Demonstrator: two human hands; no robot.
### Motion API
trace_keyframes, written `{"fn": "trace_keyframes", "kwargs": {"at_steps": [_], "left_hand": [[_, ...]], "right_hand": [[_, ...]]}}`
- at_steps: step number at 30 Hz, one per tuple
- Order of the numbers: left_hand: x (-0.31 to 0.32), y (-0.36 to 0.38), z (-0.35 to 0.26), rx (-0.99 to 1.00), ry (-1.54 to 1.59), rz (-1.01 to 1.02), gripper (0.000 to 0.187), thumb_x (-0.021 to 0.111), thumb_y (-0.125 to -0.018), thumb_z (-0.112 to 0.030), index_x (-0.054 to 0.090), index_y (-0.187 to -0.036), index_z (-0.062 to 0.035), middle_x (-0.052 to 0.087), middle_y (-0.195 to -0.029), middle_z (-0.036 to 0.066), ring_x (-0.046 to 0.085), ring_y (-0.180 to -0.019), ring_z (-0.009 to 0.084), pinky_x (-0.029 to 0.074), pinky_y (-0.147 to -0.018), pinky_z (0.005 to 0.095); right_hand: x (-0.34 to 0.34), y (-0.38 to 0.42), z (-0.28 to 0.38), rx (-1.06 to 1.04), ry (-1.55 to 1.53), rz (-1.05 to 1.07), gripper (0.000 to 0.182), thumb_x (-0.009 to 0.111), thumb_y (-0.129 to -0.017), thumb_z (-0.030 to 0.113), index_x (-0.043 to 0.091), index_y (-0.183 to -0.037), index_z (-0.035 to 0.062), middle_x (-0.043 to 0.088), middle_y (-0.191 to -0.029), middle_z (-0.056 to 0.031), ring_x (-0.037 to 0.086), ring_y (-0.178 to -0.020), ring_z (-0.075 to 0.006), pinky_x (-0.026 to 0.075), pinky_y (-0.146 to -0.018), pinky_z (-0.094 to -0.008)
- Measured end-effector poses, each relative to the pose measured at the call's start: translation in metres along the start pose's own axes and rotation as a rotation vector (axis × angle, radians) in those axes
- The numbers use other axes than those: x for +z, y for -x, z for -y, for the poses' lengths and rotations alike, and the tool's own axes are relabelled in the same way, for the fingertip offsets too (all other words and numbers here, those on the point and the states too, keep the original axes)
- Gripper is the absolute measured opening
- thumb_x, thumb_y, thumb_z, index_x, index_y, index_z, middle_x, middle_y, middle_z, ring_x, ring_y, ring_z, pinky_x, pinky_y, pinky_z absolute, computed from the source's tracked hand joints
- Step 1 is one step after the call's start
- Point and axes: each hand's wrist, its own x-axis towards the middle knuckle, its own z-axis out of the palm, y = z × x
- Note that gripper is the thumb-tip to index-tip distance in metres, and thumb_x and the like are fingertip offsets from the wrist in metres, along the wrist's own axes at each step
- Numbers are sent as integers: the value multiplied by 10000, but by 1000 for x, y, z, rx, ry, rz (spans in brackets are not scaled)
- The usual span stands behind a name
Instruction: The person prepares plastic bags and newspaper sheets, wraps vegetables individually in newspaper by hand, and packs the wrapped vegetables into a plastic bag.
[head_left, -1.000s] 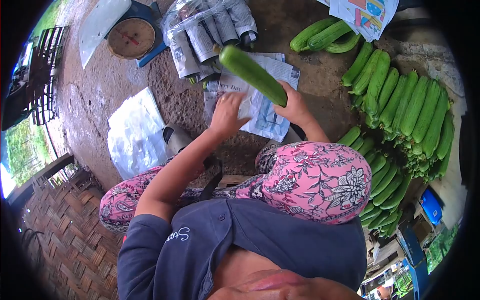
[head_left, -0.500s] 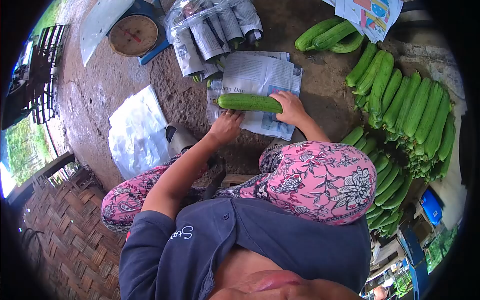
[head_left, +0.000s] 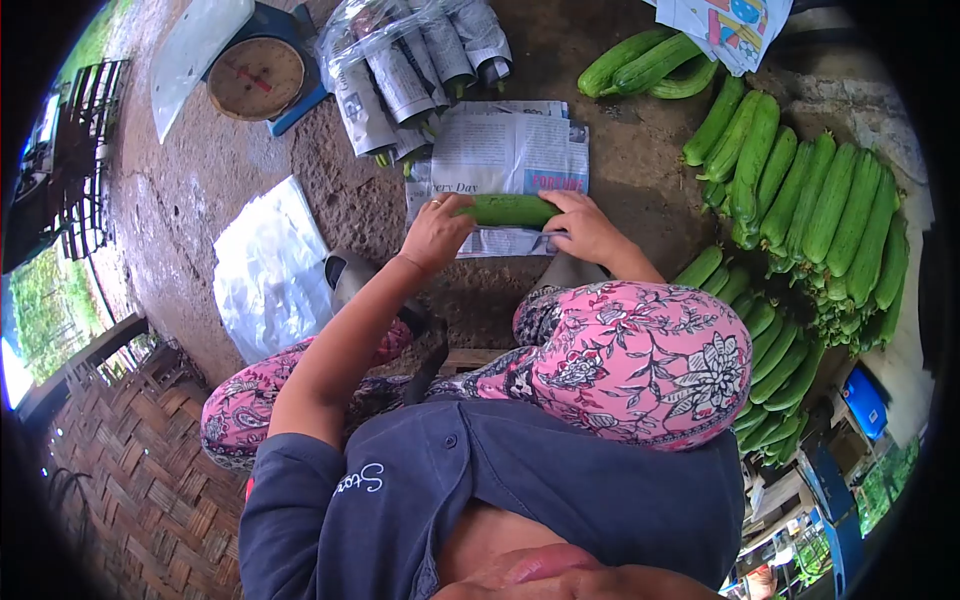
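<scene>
A long green luffa gourd (head_left: 508,210) lies crosswise on sheets of newspaper (head_left: 505,150) on the ground in front of me. My left hand (head_left: 438,232) closes over the gourd's left end, hiding its tip. Around the right end, my right hand (head_left: 590,232) is closed, with the thumb low by the paper's near edge. That near edge is lifted and curled toward the gourd between my hands. Just beyond the paper sits a bundle of newspaper-wrapped gourds (head_left: 395,85), partly under clear plastic.
Piles of bare gourds (head_left: 835,215) and more gourds (head_left: 770,350) lie at the right. A few gourds (head_left: 650,65) rest at the top beside printed paper sheets (head_left: 730,30). Clear plastic bags (head_left: 270,265) lie at the left, below a weighing scale (head_left: 257,80).
My left hand has moved up from beside the gourd onto its left end. The newspaper's near edge has come up toward the gourd, and my right hand has shifted its hold slightly.
</scene>
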Motion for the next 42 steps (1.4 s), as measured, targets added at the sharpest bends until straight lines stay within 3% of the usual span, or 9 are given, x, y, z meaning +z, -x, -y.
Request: {"fn": "trace_keyframes", "kwargs": {"at_steps": [14, 20, 24, 29, 34, 35, 38, 39, 42], "left_hand": [[0, -17, 17, -53, 177, 55, 130, 654, -800, -192, 704, -837, -78, 661, -1041, 76, 606, -981, 296, 464, -896, 407], [0, -39, 26, -162, 149, 118, 137, 640, -814, -165, 670, -876, -46, 663, -996, 95, 600, -978, 310, 465, -857, 429], [5, -47, 32, -147, 157, 16, 131, 666, -789, -181, 655, -838, -60, 660, -933, 98, 611, -917, 310, 468, -824, 424], [-12, -46, 10, -56, -31, -387, 157, 697, -763, -229, 643, -764, -81, 650, -788, 100, 636, -786, 295, 494, -739, 412], [15, -10, -5, -289, 175, 244, 238, 660, -812, -334, 672, -759, -102, 650, -685, 115, 641, -619, 280, 504, -574, 405], [24, -9, -11, -536, 412, 440, 289, 635, -850, -344, 653, -970, -81, 683, -832, 122, 672, -777, 237, 515, -692, 348], [59, -8, -23, -1006, 1413, 195, 409, 567, -901, -345, 536, -1197, -63, 634, -1089, 132, 633, -996, 255, 484, -863, 387], [62, -11, -21, -832, 1543, 217, 453, 482, -951, -341, 417, -1286, -43, 527, -1257, 118, 530, -1172, 281, 396, -989, 470], [71, -17, -26, -1091, 2036, -59, 394, 464, -967, -311, 445, -1257, -45, 527, -1244, 111, 514, -1173, 256, 348, -1036, 475]], "right_hand": [[2, -21, -8, 76, -76, -45, 134, 731, -684, 132, 655, -763, 54, 615, -1129, -90, 578, -1020, -281, 461, -889, -384], [-10, -32, 41, -43, -225, -319, 167, 725, -720, 179, 627, -811, 79, 608, -1059, -97, 565, -996, -273, 452, -889, -380], [26, -46, 42, -312, 12, -228, 236, 720, -690, 149, 631, -905, 106, 575, -1039, -63, 532, -1041, -254, 435, -905, -388], [50, -59, 24, -187, 242, -276, 402, 727, -646, 105, 571, -1013, 153, 523, -1051, -39, 523, -1035, -244, 428, -848, -391], [45, -77, 15, -105, 229, -220, 490, 761, -617, 118, 526, -1047, 143, 522, -1055, -57, 533, -1012, -263, 448, -837, -397], [39, -80, 15, -84, 203, -190, 516, 773, -609, 122, 515, -1056, 136, 524, -1064, -63, 536, -1008, -273, 454, -841, -400], [34, -81, 18, -32, 79, -245, 512, 790, -602, 152, 526, -1038, 105, 562, -1030, -88, 562, -996, -300, 473, -844, -415], [39, -79, 20, -1, 18, -266, 509, 790, -600, 163, 532, -1036, 106, 572, -1017, -93, 571, -991, -303, 476, -840, -424], [34, -72, 26, 169, -222, -232, 480, 802, -616, 184, 603, -1034, 56, 647, -988, -134, 629, -966, -294, 504, -838, -381]]}}
